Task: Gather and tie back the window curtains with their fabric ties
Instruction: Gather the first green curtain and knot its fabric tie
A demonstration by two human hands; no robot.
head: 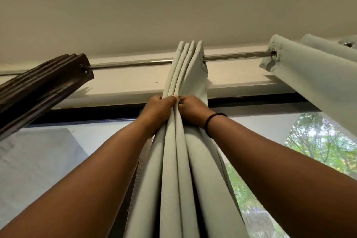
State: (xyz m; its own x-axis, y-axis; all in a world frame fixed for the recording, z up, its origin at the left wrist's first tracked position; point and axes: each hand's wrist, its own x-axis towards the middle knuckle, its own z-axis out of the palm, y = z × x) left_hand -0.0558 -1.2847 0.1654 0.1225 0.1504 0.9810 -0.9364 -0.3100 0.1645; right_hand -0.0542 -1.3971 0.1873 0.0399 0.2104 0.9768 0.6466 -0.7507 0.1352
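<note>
A pale green curtain (180, 170) hangs bunched in several folds from a steel rod (135, 63) in the middle of the view. My left hand (159, 110) grips the folds from the left, high up near the rod. My right hand (193, 110), with a black band on its wrist, grips the same folds from the right, and the two hands squeeze them together. No fabric tie is in view.
A dark brown curtain (42, 81) is bunched on the rod at the left. Another pale green curtain (309, 75) hangs on the rod at the right. Behind them are the window glass (48, 160) and trees outside.
</note>
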